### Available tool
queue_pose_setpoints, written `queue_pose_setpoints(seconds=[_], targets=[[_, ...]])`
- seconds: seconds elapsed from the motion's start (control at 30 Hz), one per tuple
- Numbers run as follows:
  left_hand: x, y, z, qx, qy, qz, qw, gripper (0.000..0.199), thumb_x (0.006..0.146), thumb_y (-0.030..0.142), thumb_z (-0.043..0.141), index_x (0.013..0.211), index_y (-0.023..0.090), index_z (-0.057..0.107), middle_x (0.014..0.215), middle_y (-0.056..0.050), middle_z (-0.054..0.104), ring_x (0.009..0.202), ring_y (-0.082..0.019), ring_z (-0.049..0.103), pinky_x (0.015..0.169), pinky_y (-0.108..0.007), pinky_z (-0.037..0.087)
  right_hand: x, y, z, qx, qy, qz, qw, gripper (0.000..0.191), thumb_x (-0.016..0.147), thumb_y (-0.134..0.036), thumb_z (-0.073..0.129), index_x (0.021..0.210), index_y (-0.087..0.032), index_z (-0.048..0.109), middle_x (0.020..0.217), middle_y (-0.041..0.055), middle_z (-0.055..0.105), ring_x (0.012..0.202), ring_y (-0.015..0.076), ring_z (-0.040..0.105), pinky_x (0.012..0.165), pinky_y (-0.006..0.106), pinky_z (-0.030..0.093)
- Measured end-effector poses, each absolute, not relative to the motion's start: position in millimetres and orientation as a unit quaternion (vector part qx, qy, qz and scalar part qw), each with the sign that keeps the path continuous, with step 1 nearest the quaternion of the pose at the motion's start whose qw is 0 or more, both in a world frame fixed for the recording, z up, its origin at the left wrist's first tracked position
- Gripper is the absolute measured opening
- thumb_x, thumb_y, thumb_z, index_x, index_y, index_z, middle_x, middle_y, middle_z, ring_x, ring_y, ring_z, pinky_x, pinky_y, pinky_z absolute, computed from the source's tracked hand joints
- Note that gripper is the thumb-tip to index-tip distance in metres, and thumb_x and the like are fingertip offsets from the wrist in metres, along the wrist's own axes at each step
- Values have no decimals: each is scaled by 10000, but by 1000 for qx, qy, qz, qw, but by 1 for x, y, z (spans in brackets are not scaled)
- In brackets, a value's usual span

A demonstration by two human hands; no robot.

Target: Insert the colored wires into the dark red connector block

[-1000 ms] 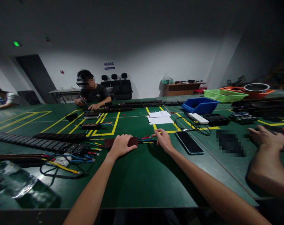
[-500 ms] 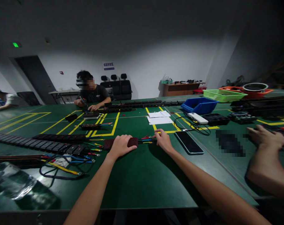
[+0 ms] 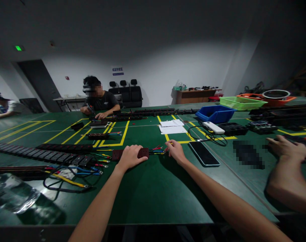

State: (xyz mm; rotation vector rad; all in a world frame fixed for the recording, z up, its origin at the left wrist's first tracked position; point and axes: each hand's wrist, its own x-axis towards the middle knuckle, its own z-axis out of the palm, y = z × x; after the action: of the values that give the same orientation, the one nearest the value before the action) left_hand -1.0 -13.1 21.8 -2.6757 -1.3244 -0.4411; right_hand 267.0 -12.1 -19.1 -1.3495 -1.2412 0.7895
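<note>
A dark red-brown block (image 3: 143,153) lies flat on the green table. My left hand (image 3: 130,156) grips it from above, thumb along the near edge and fingers over the far side. Thin coloured wires (image 3: 156,151) with metal ring ends come out of the block's right end. At those ring ends is my right hand (image 3: 176,151), its fingers bent and drawn together. Whether a wire end is pinched between them is too small to tell. Left of the block, more wires with ring lugs (image 3: 104,161) come from long black segmented strips (image 3: 49,154).
A phone (image 3: 204,154) lies right of my right hand. Beyond are paper sheets (image 3: 171,127), a white power bank (image 3: 213,127) with a black cable and a blue bin (image 3: 215,114). A clear bottle (image 3: 15,195) lies near left. Another person's hand (image 3: 287,148) is at right; a co-worker (image 3: 102,101) sits opposite.
My right fingers have shifted very slightly at the wire ends. My left hand and the block stay in place.
</note>
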Motion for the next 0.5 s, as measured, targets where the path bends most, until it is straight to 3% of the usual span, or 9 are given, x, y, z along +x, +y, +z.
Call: queue_pose_setpoints(seconds=[0.23,0.5], targets=[[-1,-12,20,-885,-439,-147,57,604,872,728,492,1158,209,611,1086,-87,677,983,-274,620,839,-385,424,270,-18,-13,-660,-540,236,466,202,900,-339,488,978,-221,632,777,6,733,419,105,560,477,225,409],[-1,-14,23,-885,-439,-142,62,599,874,725,495,1159,211,612,1092,-87,678,991,-280,622,827,-379,424,271,-22,-5,-697,-583,212,360,214,927,-330,481,921,-234,672,658,-5,715,528,146,604,561,245,386]])
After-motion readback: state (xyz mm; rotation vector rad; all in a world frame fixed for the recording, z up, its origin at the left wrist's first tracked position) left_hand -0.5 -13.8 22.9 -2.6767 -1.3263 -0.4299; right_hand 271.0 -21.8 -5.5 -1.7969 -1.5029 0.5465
